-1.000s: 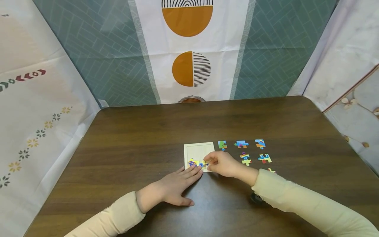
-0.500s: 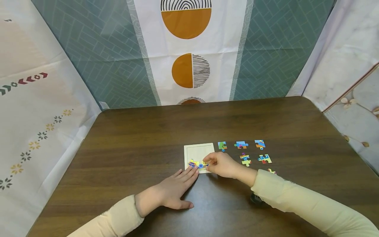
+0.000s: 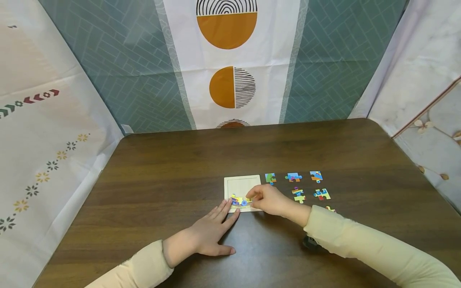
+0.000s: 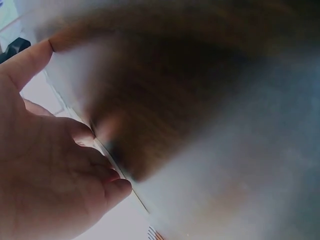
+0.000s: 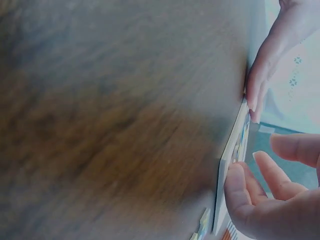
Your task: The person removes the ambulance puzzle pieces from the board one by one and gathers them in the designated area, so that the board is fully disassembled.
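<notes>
A pale square puzzle tray (image 3: 243, 183) lies on the brown table, with joined colourful puzzle pieces (image 3: 238, 200) along its near side. My left hand (image 3: 207, 236) lies spread with straight fingers, its fingertips at the tray's near left corner. At the right end of the joined pieces, the thumb and index finger of my right hand (image 3: 271, 199) pinch a small yellow-edged puzzle piece (image 3: 248, 199), mostly covered by the fingers. In the right wrist view, the thumb (image 5: 237, 187) and index tip meet low at the tray (image 5: 223, 172), while other fingers stand raised.
Several loose pieces lie right of the tray, among them a green-and-blue piece (image 3: 270, 178), a blue piece (image 3: 293, 177) and a blue-and-yellow piece (image 3: 321, 194). A dark object (image 3: 310, 242) shows under the right sleeve. Patterned cloths hang behind and beside the table (image 3: 173, 168).
My left fingers have drawn back left and spread apart, uncovering more of the joined pieces. Those pieces sit slightly further right. My right hand stays almost where it was.
</notes>
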`<state>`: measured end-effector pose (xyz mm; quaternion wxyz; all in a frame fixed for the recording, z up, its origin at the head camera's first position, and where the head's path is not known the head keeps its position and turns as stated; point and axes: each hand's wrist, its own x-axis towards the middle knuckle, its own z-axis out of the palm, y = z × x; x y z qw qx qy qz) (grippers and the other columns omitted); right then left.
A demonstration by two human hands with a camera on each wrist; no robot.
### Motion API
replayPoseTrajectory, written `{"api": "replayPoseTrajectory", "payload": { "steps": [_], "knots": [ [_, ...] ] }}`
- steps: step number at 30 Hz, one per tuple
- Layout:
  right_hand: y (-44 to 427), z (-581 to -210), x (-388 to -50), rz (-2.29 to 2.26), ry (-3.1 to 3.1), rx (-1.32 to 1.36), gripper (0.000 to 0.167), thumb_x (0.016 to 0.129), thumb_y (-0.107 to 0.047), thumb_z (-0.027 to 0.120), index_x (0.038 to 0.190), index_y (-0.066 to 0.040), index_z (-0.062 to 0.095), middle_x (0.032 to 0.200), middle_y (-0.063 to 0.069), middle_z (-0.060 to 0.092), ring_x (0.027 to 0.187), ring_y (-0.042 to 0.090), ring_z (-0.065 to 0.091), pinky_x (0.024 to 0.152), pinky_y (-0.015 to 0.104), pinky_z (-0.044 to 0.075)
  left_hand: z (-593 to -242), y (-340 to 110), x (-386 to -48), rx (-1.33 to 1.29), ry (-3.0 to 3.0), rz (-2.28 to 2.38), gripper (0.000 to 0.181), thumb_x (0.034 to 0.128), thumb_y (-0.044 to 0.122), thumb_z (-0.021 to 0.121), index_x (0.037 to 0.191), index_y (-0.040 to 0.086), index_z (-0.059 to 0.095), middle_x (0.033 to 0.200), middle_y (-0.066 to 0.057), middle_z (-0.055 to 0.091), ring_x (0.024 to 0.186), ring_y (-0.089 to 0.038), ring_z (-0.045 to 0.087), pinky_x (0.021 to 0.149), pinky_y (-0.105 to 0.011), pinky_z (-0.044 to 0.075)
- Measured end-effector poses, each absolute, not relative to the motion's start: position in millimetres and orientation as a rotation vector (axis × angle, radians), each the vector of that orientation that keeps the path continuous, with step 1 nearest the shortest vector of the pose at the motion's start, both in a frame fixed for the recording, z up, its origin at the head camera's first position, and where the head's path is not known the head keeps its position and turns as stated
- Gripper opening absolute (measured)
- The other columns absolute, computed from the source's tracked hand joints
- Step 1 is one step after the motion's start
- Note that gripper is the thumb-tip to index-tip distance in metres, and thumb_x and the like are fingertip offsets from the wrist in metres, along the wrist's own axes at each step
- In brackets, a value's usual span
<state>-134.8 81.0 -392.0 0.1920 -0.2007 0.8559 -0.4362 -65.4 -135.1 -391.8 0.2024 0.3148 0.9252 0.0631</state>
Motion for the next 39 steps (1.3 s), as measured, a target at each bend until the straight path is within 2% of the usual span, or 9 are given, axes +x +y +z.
{"api": "replayPoseTrajectory", "payload": {
  "steps": [10,14,18,23,33,39],
  "knots": [
    [76.0,-398.9,-142.5,-1.264,2.434,-0.689,0.021,0.075,0.009,0.054,0.094,0.006,0.065,0.091,0.016,0.068,0.084,0.023,0.065,0.077,0.032,0.052,-387.7,-134.4,-64.8,0.845,2.567,0.153,0.095,0.0810,0.057,0.064,0.153,0.014,0.020,0.160,-0.014,0.002,0.148,-0.028,0.007,0.117,-0.042,0.021],
    [72.4,-400.5,-144.5,-1.270,2.470,-0.675,0.016,0.076,0.008,0.059,0.091,0.004,0.065,0.086,0.013,0.066,0.081,0.020,0.063,0.078,0.033,0.052,-385.7,-134.4,-64.7,0.841,2.570,0.151,0.094,0.0803,0.056,0.066,0.153,0.014,0.021,0.160,-0.014,0.004,0.147,-0.028,0.008,0.117,-0.042,0.021],
    [68.6,-400.5,-145.3,-1.225,2.529,-0.623,0.013,0.075,0.006,0.066,0.087,0.002,0.064,0.080,0.008,0.063,0.075,0.014,0.057,0.072,0.028,0.049,-385.2,-134.8,-65.1,0.842,2.572,0.151,0.095,0.0799,0.055,0.066,0.153,0.014,0.021,0.160,-0.014,0.004,0.147,-0.028,0.008,0.117,-0.041,0.021],
    [65.6,-395.6,-144.8,-1.159,2.579,-0.596,0.013,0.074,0.007,0.067,0.084,0.000,0.063,0.076,0.005,0.059,0.070,0.012,0.053,0.067,0.025,0.046,-385.2,-134.8,-66.2,0.841,2.573,0.152,0.097,0.0788,0.054,0.068,0.153,0.014,0.020,0.160,-0.014,0.005,0.147,-0.028,0.010,0.116,-0.042,0.022],
    [74.9,-379.7,-146.0,-1.153,2.538,-0.564,0.011,0.077,0.002,0.070,0.088,-0.001,0.066,0.081,0.006,0.065,0.074,0.014,0.060,0.071,0.029,0.051,-387.5,-136.0,-67.6,0.837,2.576,0.150,0.097,0.0785,0.056,0.068,0.153,0.016,0.020,0.161,-0.012,0.004,0.147,-0.028,0.010,0.115,-0.043,0.025],
    [91.0,-366.4,-145.4,-1.161,2.532,-0.590,0.011,0.078,0.002,0.068,0.089,0.000,0.069,0.080,0.006,0.067,0.073,0.013,0.060,0.066,0.027,0.049,-387.7,-135.8,-66.8,0.842,2.581,0.160,0.097,0.0780,0.056,0.068,0.153,0.016,0.021,0.160,-0.012,0.006,0.147,-0.028,0.012,0.114,-0.043,0.027]
  ]
}}
